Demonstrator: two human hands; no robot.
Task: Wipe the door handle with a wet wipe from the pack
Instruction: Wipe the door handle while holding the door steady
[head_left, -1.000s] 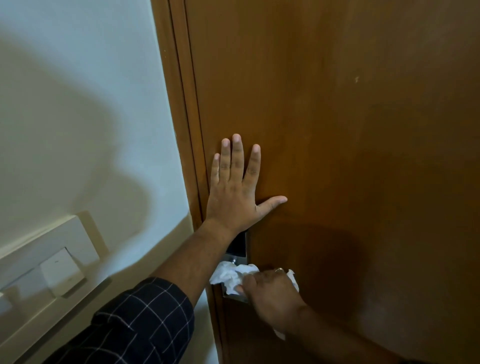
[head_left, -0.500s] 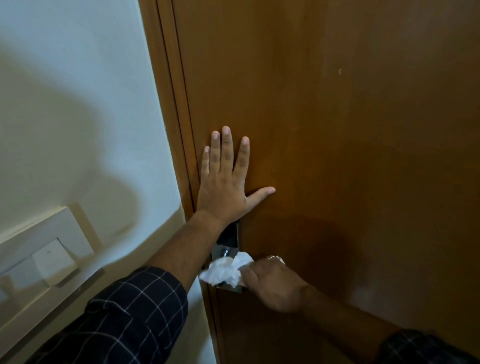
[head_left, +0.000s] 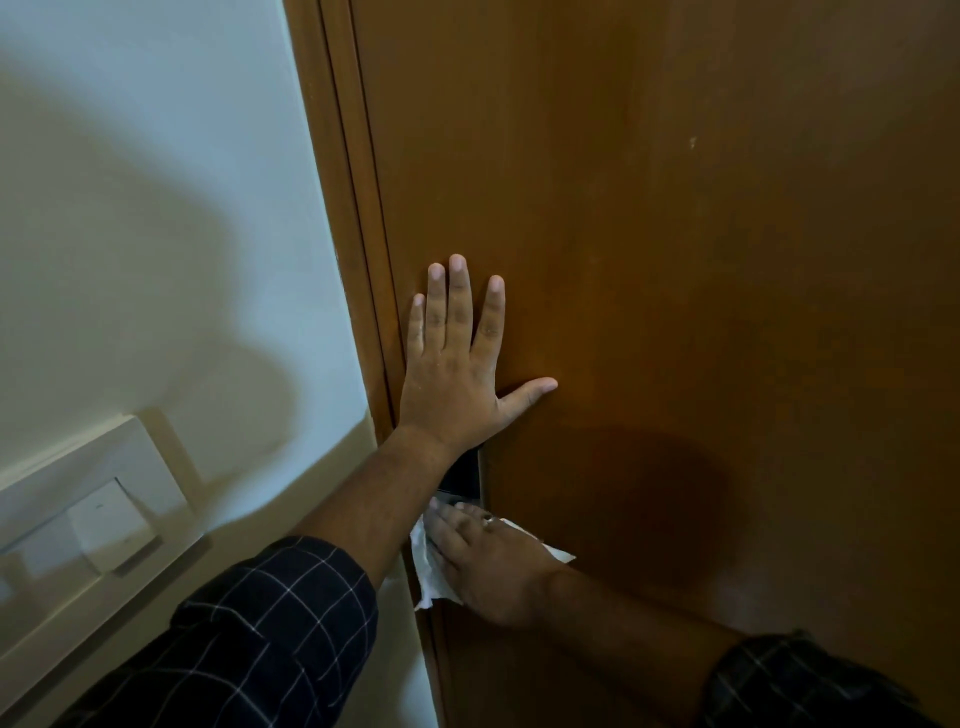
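My left hand (head_left: 454, 364) lies flat, fingers spread, on the brown wooden door (head_left: 675, 260) near its left edge. Just below its wrist a dark lock plate (head_left: 462, 475) of the door handle shows; the handle itself is hidden under my right hand. My right hand (head_left: 488, 561) presses a white wet wipe (head_left: 426, 571) over the handle area, the wipe sticking out to the left and right of the hand. The wipe pack is out of sight.
The door frame (head_left: 337, 208) runs along the door's left edge, with a white wall (head_left: 156, 208) beyond it. A white light switch panel (head_left: 98, 525) is mounted low on that wall. My dark checked sleeves fill the bottom of the view.
My right hand has spread flatter over the handle, covering more of the wipe, which is less bunched than before. My left hand stays pressed on the door.
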